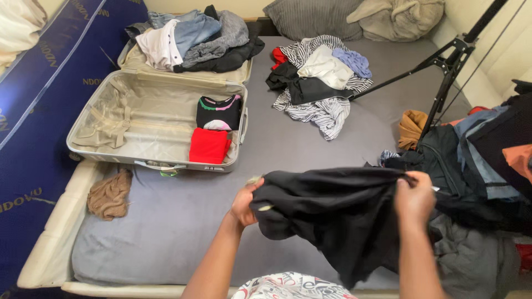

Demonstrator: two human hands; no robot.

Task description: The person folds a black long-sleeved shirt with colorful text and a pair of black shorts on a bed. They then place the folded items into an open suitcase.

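Note:
A black garment (332, 216) hangs bunched over the near edge of the grey bed (183, 221). My left hand (244, 204) grips its left edge and my right hand (414, 196) grips its top right edge, holding it stretched between them. Beyond, an open beige suitcase (138, 119) lies at the bed's left, with a folded red garment (209, 146) and a folded black top with a coloured collar (219, 112) in its right side.
Folded clothes (194, 41) are heaped on the suitcase lid. A pile of striped, black and white clothes (321, 83) lies mid-bed. Dark clothes (482, 160) are heaped at the right beside a black tripod (443, 72). A brown knit item (110, 195) lies near the left edge.

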